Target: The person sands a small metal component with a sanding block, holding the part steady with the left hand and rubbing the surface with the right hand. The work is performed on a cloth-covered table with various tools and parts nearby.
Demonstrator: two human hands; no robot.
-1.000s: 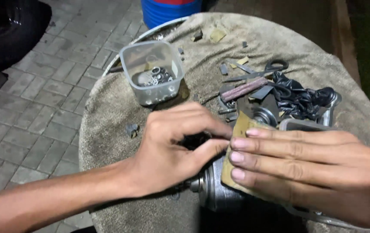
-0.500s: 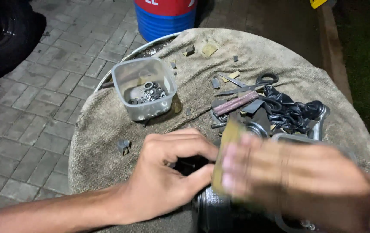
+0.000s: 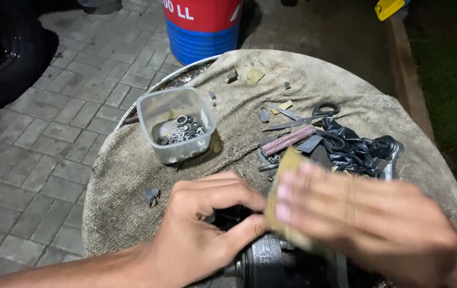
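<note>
Down at six o'clock of the cloth-covered desk [image 3: 132,160] lies the dark metal part [image 3: 263,264] we are working on, a round, ribbed piece half hidden under both hands. Our left hand [image 3: 201,234] has its grip clenched around the near end of that part, thumb and fingers curled to steady it. Our right hand [image 3: 367,218] is blurred, fingers laid flat over a tan piece of sandpaper [image 3: 279,213] and pressing it onto the part's upper face; the grip there is a flat pinch on the sheet, not a fist. To rub well, we judge, the left hand should hold firm so the piece cannot roll, while the right keeps the sheet flat and its strokes short and even, turning the part now and then so no patch is missed. At ten o'clock stands a clear plastic tub [image 3: 177,130] of washers and nuts, well apart from the hands. At one to two o'clock lie scissors [image 3: 306,117], a reddish rod [image 3: 288,141] and a heap of black rubber scraps [image 3: 354,146], near the right hand but not touching. Beyond the desk at twelve o'clock stands a red and blue drum [image 3: 201,26] on the paved floor.
</note>
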